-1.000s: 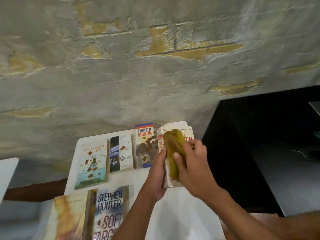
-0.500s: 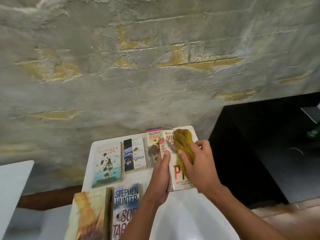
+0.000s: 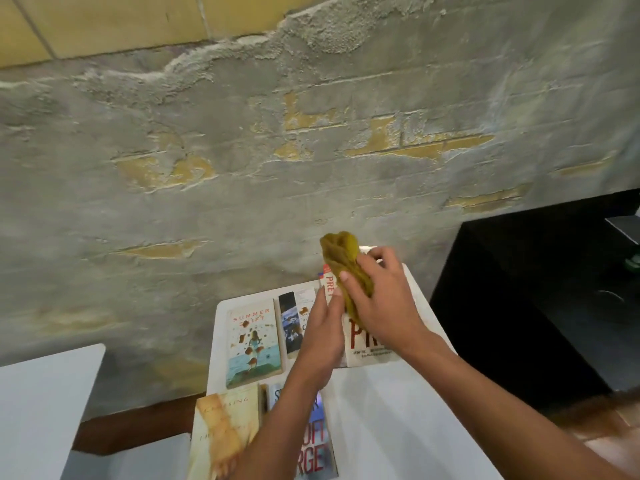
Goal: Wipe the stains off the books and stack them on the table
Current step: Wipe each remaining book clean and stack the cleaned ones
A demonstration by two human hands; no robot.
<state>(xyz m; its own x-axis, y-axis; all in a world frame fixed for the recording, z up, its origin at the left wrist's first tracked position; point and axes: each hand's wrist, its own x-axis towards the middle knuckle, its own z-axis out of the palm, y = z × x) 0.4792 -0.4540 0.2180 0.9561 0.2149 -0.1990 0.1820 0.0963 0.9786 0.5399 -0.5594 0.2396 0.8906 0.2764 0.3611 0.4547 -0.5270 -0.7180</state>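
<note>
Up goes the cloth [image 3: 343, 268] since a moment ago, the right hand [image 3: 384, 303] carrying it from the middle of the cover to the far end of the book [image 3: 367, 344], so the big red letters near the bottom now show. That right hand has its fingers curled tight round the bunched yellow cloth, thumb on top, pressing it down on the cover. The left hand [image 3: 322, 337] grips the book's near-left edge, thumb on the spine side, and I judge it is there to pin the book so it cannot slide under the rubbing. So the book lies flat on the white desk [image 3: 398, 427], under and between both hands, touching each. To its left, partly hidden by the left hand, sits a dark paperback [image 3: 294, 317], and further left the Summer book [image 3: 252, 344], with brown blotches on its cover. Two more books lie nearer, a tan one [image 3: 225, 434] and a blue one [image 3: 318, 441] under the left forearm. Nothing is stacked yet, so by my reckoning the wiping is at an early stage.
</note>
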